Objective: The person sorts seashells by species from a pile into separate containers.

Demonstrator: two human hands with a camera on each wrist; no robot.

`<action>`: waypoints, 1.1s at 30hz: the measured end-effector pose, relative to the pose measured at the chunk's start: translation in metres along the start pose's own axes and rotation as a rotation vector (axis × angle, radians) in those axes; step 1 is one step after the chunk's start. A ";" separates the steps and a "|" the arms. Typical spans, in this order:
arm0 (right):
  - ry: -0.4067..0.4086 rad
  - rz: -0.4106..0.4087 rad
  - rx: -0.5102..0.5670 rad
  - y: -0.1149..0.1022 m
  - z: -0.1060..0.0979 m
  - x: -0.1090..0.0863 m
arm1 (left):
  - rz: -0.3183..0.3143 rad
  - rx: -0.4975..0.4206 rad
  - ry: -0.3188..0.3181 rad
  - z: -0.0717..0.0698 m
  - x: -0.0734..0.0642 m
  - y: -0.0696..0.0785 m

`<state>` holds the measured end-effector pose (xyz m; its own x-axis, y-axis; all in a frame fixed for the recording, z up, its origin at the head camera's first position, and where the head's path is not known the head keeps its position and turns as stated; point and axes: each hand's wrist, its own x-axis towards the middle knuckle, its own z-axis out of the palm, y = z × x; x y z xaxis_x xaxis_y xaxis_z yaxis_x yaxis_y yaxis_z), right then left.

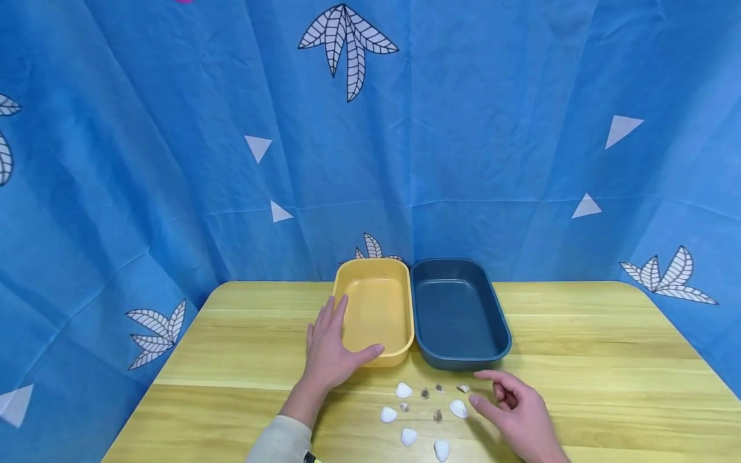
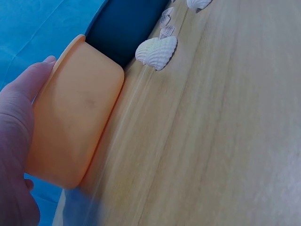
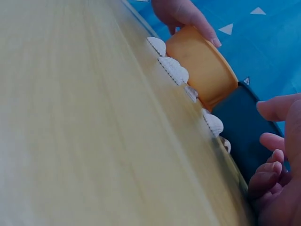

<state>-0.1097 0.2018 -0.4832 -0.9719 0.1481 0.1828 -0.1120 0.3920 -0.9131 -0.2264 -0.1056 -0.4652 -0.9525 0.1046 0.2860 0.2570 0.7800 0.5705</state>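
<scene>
In the head view my left hand (image 1: 332, 354) rests on the near-left corner of a yellow tub (image 1: 339, 273), its fingers spread along the left side and the thumb reaching over the front rim. The left wrist view shows that thumb lying against the rim of the tub (image 2: 77, 113). My right hand (image 1: 515, 411) hovers with nothing in it, index finger and thumb apart, the other fingers bent. Nearest to it are a white seashell (image 1: 458, 409) and a small brownish shell (image 1: 463, 388), which sits between the fingertips and the tub side.
A dark blue tub (image 1: 463, 361) stands right against the yellow one. Several white shells (image 1: 408, 437) and small dark shells (image 1: 437, 416) lie scattered before the tubs on the wooden table (image 1: 608, 360). Behind the table hangs a blue patterned cloth (image 1: 492, 128).
</scene>
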 end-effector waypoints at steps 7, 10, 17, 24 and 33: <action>-0.082 0.125 -0.072 -0.002 0.003 0.003 | -0.017 -0.061 0.003 -0.001 0.000 0.001; -0.112 0.132 -0.111 -0.002 0.005 0.004 | -0.028 -0.082 0.001 -0.001 0.000 0.001; -0.165 0.144 -0.196 -0.002 0.006 0.006 | -0.046 -0.126 0.014 -0.002 0.001 0.003; -0.182 0.128 -0.255 -0.004 0.006 0.005 | -0.059 -0.133 0.004 -0.001 0.000 0.002; -0.173 0.049 -0.312 -0.003 0.007 0.003 | -0.067 -0.145 -0.004 -0.001 0.000 0.002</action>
<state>-0.1135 0.1950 -0.4826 -0.9982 0.0286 0.0529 -0.0216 0.6505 -0.7592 -0.2257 -0.1046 -0.4634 -0.9688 0.0579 0.2408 0.2135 0.6879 0.6937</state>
